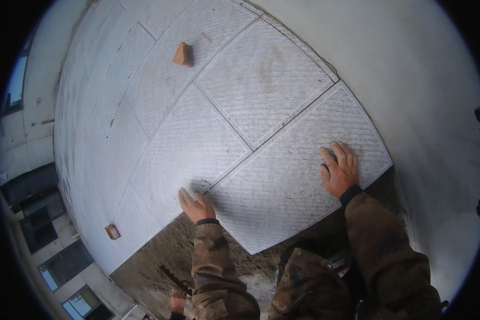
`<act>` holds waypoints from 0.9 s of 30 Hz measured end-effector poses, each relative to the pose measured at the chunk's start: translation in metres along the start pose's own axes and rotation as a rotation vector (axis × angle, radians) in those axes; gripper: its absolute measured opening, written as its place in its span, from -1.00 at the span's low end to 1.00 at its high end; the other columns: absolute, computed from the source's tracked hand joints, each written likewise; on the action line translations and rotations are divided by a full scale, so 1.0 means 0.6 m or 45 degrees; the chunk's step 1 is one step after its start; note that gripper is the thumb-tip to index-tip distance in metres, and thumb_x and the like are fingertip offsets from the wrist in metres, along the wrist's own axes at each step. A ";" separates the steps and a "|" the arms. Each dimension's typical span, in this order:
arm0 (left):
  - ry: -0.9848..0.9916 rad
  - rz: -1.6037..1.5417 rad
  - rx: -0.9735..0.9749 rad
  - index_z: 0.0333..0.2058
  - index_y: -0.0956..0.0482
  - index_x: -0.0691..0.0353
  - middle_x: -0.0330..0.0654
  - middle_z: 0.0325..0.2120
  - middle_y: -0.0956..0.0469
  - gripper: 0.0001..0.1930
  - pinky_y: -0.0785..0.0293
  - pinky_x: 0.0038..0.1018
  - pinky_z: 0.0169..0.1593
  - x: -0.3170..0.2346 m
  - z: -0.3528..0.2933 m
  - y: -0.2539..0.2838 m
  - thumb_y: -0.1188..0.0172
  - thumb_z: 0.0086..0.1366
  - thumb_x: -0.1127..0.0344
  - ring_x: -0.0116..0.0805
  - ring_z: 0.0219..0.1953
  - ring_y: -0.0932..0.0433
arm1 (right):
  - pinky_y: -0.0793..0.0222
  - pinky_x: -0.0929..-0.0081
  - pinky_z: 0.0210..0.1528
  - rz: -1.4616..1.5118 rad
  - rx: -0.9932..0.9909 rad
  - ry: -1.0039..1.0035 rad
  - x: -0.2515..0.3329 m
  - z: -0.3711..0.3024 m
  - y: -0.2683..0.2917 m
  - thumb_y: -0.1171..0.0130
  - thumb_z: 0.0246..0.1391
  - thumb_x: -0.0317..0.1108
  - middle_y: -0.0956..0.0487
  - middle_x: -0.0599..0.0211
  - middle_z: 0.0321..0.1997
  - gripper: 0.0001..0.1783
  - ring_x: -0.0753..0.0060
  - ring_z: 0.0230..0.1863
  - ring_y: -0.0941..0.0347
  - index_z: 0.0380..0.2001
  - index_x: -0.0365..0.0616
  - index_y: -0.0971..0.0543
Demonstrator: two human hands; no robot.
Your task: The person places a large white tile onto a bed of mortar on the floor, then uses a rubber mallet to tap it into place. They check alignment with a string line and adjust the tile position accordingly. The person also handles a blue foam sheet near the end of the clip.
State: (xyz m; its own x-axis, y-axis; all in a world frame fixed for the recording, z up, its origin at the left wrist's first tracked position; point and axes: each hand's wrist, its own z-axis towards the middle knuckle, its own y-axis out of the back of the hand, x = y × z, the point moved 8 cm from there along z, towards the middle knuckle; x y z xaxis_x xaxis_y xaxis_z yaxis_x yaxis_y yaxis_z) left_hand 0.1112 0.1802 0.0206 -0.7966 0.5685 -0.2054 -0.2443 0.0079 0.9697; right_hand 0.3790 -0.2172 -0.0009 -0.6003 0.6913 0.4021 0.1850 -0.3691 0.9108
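Grip empty, both sides: right hand (pixel 340 169), spread out, on large grey slab (pixel 282 186); left hand (pixel 196 207), straightened, beside slab joint (pixel 229 172), contact not determinable.

Illumination is bright, cool and diffuse. Soft shadows fall to the right of the brick fragment (pixel 184 55) and the left hand (pixel 196 207), indicating light from the left. The paving slabs (pixel 282 184) appear pale; the near soil (pixel 162 246) is dim. Fisheye distortion bows the right wall's (pixel 426 80) base; black vignetting surrounds the view. Texture softens toward the far left.
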 end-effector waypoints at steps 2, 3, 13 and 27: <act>-0.104 -0.096 -0.037 0.27 -0.46 0.35 0.22 0.22 -0.44 -0.47 -0.35 -0.05 0.31 -0.040 0.076 -0.010 -0.19 0.41 0.20 0.19 0.27 -0.40 | 0.01 -0.14 0.53 0.014 -0.006 -0.001 -0.001 0.000 0.001 -0.30 0.15 -0.23 -0.29 0.11 0.38 -0.39 -0.06 0.48 -0.12 0.29 0.09 -0.48; -0.186 -0.130 -0.036 0.20 -0.55 0.33 0.18 0.12 -0.54 -0.52 -0.43 -0.10 0.25 -0.071 0.121 -0.023 -0.24 0.38 0.23 0.13 0.19 -0.50 | -0.01 -0.15 0.52 0.014 -0.015 0.012 0.001 0.000 0.002 -0.30 0.15 -0.23 -0.28 0.10 0.38 -0.40 -0.07 0.47 -0.13 0.28 0.06 -0.49; -0.130 -0.442 0.125 0.07 -0.68 0.29 0.04 -0.12 -0.73 -0.54 -0.58 -0.21 0.02 -0.309 0.415 -0.149 -0.25 0.28 0.15 -0.01 -0.08 -0.71 | -0.10 -0.17 0.48 0.006 0.028 -0.005 0.000 0.004 0.007 -0.32 0.14 -0.19 -0.33 0.10 0.34 -0.42 -0.05 0.44 -0.18 0.25 0.09 -0.53; -0.361 -0.054 -0.133 -0.22 -0.71 0.25 0.06 -0.26 -0.70 -0.79 -0.56 -0.08 -0.12 -0.336 0.464 -0.172 -0.20 0.35 0.26 0.17 -0.20 -0.65 | -0.11 -0.03 0.51 -0.022 -0.005 0.005 0.003 0.004 0.008 -0.30 0.19 -0.15 -0.28 0.20 0.36 -0.43 0.08 0.46 -0.15 0.27 0.14 -0.50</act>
State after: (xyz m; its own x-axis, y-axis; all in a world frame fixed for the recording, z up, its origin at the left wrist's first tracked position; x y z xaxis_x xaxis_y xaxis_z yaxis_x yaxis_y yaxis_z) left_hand 0.4511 0.2936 -0.0011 -0.6017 0.7767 -0.1862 -0.3418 -0.0398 0.9389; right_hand 0.3809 -0.2160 0.0043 -0.6062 0.6952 0.3862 0.1718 -0.3597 0.9171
